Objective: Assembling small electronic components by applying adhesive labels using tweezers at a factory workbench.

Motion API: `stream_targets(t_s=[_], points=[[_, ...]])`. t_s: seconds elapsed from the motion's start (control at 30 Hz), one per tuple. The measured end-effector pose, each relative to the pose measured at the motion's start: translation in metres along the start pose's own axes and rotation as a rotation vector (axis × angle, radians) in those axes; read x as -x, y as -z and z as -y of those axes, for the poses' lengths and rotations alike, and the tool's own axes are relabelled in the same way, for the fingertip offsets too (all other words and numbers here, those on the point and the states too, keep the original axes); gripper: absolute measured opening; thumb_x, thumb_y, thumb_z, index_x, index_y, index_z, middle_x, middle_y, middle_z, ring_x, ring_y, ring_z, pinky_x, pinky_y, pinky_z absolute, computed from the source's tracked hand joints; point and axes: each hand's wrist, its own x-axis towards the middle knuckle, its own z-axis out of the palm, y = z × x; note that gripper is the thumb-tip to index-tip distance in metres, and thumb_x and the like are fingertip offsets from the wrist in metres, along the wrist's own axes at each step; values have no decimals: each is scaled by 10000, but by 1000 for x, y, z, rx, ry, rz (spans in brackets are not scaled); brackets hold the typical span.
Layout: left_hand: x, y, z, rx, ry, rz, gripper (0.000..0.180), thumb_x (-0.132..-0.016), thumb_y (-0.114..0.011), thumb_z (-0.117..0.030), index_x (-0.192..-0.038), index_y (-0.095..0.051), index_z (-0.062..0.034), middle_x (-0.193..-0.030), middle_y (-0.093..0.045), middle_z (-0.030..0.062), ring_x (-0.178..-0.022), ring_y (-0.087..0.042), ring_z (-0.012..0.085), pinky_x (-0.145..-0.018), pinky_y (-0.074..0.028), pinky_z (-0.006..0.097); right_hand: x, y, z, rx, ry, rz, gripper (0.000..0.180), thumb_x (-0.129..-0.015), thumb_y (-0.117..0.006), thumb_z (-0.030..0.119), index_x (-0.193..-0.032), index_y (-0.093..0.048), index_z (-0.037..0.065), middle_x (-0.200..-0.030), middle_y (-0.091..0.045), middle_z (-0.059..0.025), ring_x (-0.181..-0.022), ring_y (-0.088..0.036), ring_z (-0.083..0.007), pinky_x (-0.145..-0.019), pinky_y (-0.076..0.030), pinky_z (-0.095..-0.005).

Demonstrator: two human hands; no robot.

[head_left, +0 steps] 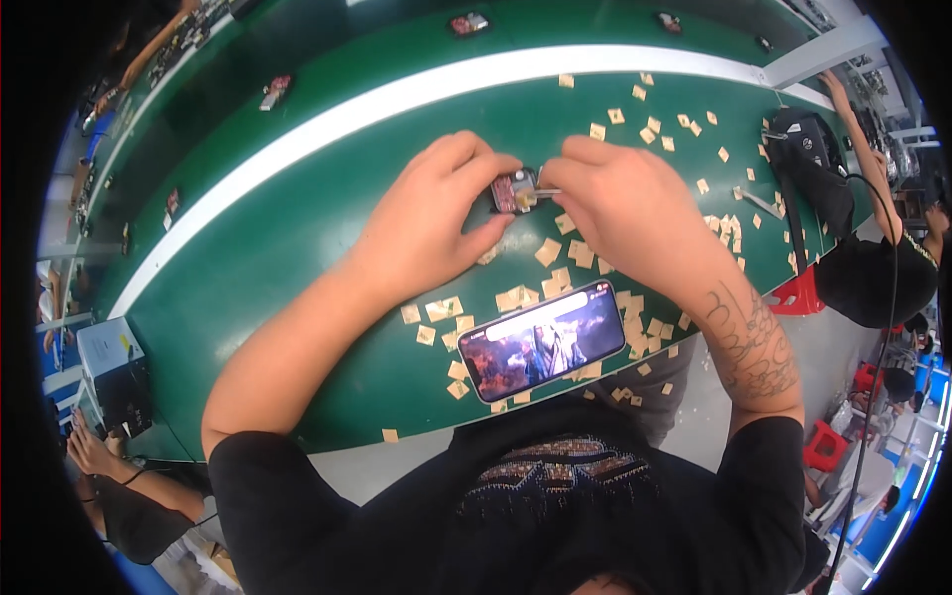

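My left hand (431, 208) is closed around the side of a small electronic assembly (507, 192) with a reddish board and a dark housing, thumb and fingers gripping its left edge. From the right, my right hand (630, 203) pinches a pair of metal tweezers (548, 192). Their tips reach onto the assembly, at a small yellowish piece (525, 199); whether they grip it I cannot tell. Several small tan paper squares (547, 252) lie scattered on the green table (327, 397) around and below my hands. Nearer my body, a phone (545, 342) with a lit picture rests among them.
A white rail (397, 87) curves behind my hands, with similar small assemblies (276, 91) on the green surface beyond. To the right are a black bag (808, 149) and a thin pointed metal tool (761, 202). A box (111, 372) stands left. Co-workers' arms (861, 149) show at both sides.
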Motion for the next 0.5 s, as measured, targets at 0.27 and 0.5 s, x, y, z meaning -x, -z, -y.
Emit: stream_targets(t_s=[0.27, 0.5], points=[[-3, 2, 2, 22, 14, 11, 439, -835, -819, 13, -1254, -697, -37, -1127, -649, 143, -1052, -661, 364, -941, -559, 424, 6, -29, -10, -166, -26, -108, 119, -914, -713, 20, -1027, -701, 56, -937, -655, -114, -836, -703, -354, -720, -577, -449], [0, 0, 5, 40, -8, -8, 443, -829, -827, 15, -1251, -698, -28, -1122, -656, 139, -1057, -671, 356, -941, -566, 421, 12, -41, -25, -607, -75, -170, 138, -969, -704, -35, -1098, -699, 11, -910, -655, -94, -798, -692, -224, -710, -552, -327]])
